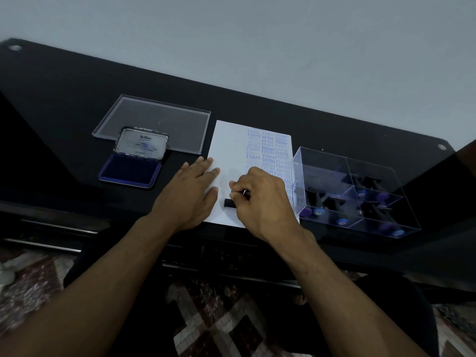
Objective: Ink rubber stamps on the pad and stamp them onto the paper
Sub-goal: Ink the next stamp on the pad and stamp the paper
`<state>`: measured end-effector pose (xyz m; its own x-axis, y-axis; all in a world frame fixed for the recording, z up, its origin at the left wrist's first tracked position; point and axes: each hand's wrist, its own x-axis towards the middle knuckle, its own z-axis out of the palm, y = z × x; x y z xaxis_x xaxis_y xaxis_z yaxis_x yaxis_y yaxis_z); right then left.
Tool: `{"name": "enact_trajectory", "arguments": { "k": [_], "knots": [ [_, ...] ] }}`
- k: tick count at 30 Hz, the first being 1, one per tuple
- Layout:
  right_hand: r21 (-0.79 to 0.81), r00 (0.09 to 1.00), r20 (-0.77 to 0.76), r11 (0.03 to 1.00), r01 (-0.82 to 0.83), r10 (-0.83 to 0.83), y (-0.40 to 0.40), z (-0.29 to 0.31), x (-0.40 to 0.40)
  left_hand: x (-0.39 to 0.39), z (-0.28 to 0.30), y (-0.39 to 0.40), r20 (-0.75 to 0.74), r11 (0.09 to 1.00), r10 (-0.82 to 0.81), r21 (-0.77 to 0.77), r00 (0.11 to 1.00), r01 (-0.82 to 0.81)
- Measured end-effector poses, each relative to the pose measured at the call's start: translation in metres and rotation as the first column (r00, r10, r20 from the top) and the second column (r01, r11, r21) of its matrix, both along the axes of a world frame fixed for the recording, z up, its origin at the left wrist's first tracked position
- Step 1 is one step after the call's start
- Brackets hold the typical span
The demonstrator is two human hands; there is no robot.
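A white sheet of paper lies on the black desk, its right half covered with blue stamped words. My right hand grips a black rubber stamp whose base sits on the lower middle of the paper. My left hand rests flat on the paper's left edge, fingers straight. The open ink pad with its blue surface and raised metal lid sits to the left of the paper.
A clear plastic lid lies flat behind the ink pad. A clear compartment box holding several black stamps with purple and blue knobs stands right of the paper. The desk's front edge runs below my hands.
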<state>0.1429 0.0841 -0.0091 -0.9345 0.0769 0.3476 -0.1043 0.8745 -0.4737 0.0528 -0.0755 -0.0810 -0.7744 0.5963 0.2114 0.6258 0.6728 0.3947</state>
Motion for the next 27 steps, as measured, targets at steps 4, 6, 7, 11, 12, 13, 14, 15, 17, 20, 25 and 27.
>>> {"name": "enact_trajectory", "arguments": {
  "k": [4, 6, 7, 11, 12, 13, 14, 15, 17, 20, 25, 27],
  "knots": [
    [-0.023, 1.0, 0.011, 1.0, 0.008, -0.008, 0.001, 0.0, -0.001, 0.0, 0.001, -0.001, 0.004, 1.0, 0.0, -0.002, 1.0, 0.0],
    [-0.033, 1.0, 0.002, 0.999, 0.015, -0.015, 0.001, -0.001, -0.001, 0.0, 0.001, 0.0, 0.007, 1.0, 0.003, -0.007, 1.0, -0.003],
    [-0.039, 1.0, -0.004, 0.999, 0.016, -0.016, 0.002, -0.001, -0.001, 0.0, 0.001, 0.0, 0.005, 1.0, 0.004, -0.008, 1.0, -0.003],
    [-0.123, 1.0, -0.004, 0.992, 0.005, -0.005, 0.007, -0.005, 0.005, -0.001, 0.001, 0.001, 0.007, 1.0, 0.014, -0.014, 1.0, -0.013],
    [-0.152, 1.0, -0.02, 0.988, 0.0, -0.003, 0.008, -0.007, 0.006, -0.001, 0.001, 0.0, 0.01, 1.0, 0.016, -0.015, 1.0, -0.016],
    [-0.199, 0.999, -0.041, 0.98, 0.008, -0.016, 0.01, -0.009, 0.008, -0.001, 0.001, 0.0, 0.013, 1.0, 0.016, -0.017, 1.0, -0.015],
    [-0.27, 0.997, -0.063, 0.962, 0.035, -0.054, 0.012, -0.01, 0.01, -0.001, 0.002, 0.0, 0.014, 1.0, 0.014, -0.016, 1.0, -0.014],
    [-0.359, 0.989, -0.096, 0.93, 0.074, -0.116, 0.014, -0.01, 0.012, 0.0, 0.002, 0.0, 0.018, 1.0, 0.012, -0.014, 1.0, -0.012],
    [-0.545, 0.948, -0.161, 0.826, 0.146, -0.274, 0.018, -0.007, 0.013, 0.001, 0.003, 0.0, 0.018, 1.0, 0.006, -0.008, 1.0, -0.006],
    [-0.713, 0.903, -0.109, 0.666, 0.221, -0.416, 0.023, 0.003, 0.012, 0.001, 0.003, 0.0, 0.022, 1.0, 0.009, -0.008, 1.0, -0.009],
    [-0.799, 0.889, 0.02, 0.527, 0.29, -0.458, 0.026, 0.005, 0.011, 0.003, 0.005, 0.0, 0.025, 1.0, 0.017, 0.0, 1.0, -0.017],
    [-0.802, 0.885, 0.051, 0.509, 0.312, -0.462, 0.027, 0.002, 0.01, 0.003, 0.005, 0.0, 0.027, 1.0, 0.019, -0.001, 0.999, -0.019]
  ]
}}
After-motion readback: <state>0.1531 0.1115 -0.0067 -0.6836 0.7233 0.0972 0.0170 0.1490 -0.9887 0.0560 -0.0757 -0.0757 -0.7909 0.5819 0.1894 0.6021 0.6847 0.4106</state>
